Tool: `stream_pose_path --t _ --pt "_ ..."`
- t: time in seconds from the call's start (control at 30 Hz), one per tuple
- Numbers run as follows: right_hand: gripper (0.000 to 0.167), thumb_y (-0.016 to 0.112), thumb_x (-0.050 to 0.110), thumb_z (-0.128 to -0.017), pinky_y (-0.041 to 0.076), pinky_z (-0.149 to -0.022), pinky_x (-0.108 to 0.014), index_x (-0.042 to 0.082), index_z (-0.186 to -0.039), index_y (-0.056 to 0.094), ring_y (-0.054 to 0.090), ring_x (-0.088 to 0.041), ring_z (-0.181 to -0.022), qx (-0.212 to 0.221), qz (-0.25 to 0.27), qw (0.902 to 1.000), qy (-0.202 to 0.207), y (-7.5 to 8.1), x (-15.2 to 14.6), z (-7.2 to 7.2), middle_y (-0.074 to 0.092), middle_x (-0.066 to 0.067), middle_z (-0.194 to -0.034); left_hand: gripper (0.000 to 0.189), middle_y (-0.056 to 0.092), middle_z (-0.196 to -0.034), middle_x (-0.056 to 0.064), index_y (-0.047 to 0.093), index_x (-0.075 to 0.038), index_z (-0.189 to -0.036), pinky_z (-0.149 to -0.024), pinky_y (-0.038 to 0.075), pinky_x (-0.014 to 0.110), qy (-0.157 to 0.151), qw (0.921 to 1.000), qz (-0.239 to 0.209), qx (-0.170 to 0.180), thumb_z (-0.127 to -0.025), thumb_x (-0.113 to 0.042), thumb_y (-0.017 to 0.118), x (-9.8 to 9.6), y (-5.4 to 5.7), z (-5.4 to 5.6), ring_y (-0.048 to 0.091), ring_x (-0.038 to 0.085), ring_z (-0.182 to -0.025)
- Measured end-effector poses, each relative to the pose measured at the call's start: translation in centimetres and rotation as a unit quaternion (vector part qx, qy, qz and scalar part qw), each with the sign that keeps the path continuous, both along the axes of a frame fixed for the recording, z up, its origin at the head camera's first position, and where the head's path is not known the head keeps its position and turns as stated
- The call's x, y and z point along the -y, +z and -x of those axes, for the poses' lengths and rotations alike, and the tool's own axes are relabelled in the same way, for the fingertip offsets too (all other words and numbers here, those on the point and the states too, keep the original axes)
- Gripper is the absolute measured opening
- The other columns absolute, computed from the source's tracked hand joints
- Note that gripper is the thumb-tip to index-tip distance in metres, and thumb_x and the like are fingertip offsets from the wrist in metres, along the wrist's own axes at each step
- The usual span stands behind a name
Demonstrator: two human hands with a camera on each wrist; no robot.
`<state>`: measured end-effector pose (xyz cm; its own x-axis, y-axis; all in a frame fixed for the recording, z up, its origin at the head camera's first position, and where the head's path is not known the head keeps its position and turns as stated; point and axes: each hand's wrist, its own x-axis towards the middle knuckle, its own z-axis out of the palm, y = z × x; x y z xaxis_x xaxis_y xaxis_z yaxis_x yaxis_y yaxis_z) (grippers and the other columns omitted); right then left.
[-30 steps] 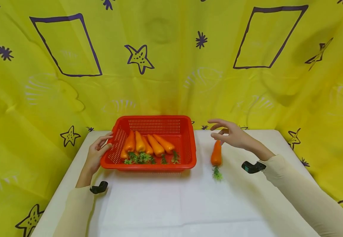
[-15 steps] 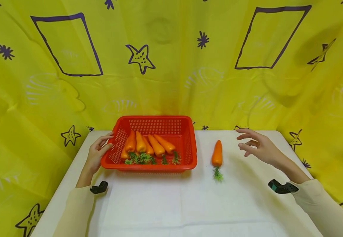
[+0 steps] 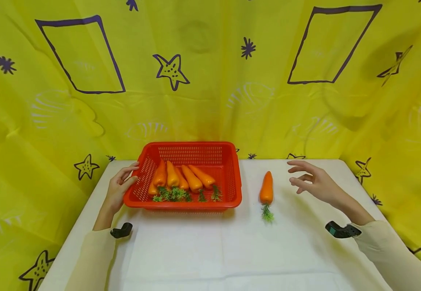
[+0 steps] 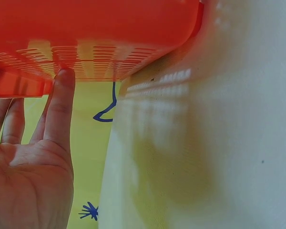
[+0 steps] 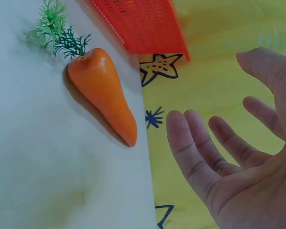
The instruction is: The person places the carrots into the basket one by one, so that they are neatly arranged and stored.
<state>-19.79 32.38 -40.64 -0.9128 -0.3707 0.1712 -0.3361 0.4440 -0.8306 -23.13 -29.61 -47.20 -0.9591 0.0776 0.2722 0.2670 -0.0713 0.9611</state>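
A red plastic basket stands at the back of the white table, with several orange carrots with green tops inside. My left hand rests against the basket's left side; in the left wrist view a nearly straight finger touches the slotted wall under the rim. A single carrot lies right of the basket, its leafy top towards me. Right of that carrot, my right hand hovers with relaxed, spread fingers and holds nothing. The right wrist view shows the carrot apart from the fingertips.
A white cloth covers the table. Yellow curtain with starfish and box outlines closes off the back and both sides. Each wrist wears a black band.
My right hand has moved right, away from over the lone carrot's tip, then stayed nearly still. My left hand, the basket and the carrots have kept their places.
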Motion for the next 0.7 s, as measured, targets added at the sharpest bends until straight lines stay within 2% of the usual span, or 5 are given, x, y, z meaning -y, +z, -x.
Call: stream_pose_path --t 0.13,0.37,0.53,0.7 --pt "0.056 0.068 0.016 -0.100 0.063 -0.073 -0.038 0.007 -0.151 0.045 0.071 -0.016 -0.094 0.047 0.002 0.9989 -0.006 -0.7 0.7 0.9 0.054 -0.025 -0.138 0.033 0.045 -0.158 0.012 0.056 0.007 -0.134 -0.096 0.053 0.022 0.001 1.0000 0.000 -0.002 -0.103 -0.002 0.059 0.1 0.0 0.0 0.051 0.012 -0.137" --pt "0.059 0.069 0.023 -0.100 0.062 -0.076 -0.039 0.005 -0.151 0.046 0.069 -0.042 -0.098 0.113 -0.003 0.9933 -0.024 -2.5 2.1 2.6 0.046 -0.032 -0.144 0.033 0.045 -0.158 0.012 0.056 0.008 -0.135 -0.096 0.053 0.023 0.002 1.0000 0.003 0.000 -0.103 -0.002 0.059 0.1 -0.1 0.1 0.053 0.010 -0.135" --pt "0.059 0.070 0.021 -0.099 0.062 -0.075 -0.041 0.001 -0.149 0.046 0.069 -0.038 -0.089 0.151 -0.005 0.9881 -0.027 -4.0 3.0 3.6 0.042 -0.035 -0.144 0.035 0.045 -0.158 0.012 0.055 0.008 -0.136 -0.096 0.053 0.022 0.003 0.9999 0.010 0.000 -0.103 -0.003 0.058 0.1 -0.1 0.1 0.052 0.008 -0.134" --pt "0.058 0.070 0.017 -0.098 0.062 -0.071 -0.042 -0.002 -0.148 0.046 0.066 -0.033 -0.080 0.182 -0.001 0.9829 -0.025 -4.8 3.8 4.1 0.038 -0.037 -0.142 0.035 0.044 -0.158 0.013 0.053 0.010 -0.135 -0.097 0.052 0.022 0.003 0.9999 0.017 -0.002 -0.103 -0.003 0.058 0.0 0.0 0.1 0.050 0.007 -0.136"
